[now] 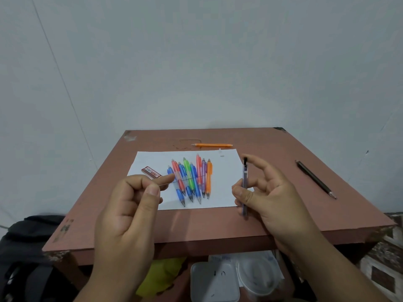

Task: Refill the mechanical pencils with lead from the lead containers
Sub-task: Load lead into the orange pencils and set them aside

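We see the bench, bare along its near edge and right side. Paper sheet carries a pencil row and lead container. Left grip pinches a thin lead; right grip grasps an upright purple pencil.

head view looks down, close over the table.

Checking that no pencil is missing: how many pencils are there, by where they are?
Row on the paper: 8
Bare table: 2 (orange, dark)
In the right hand: 1
Total: 11
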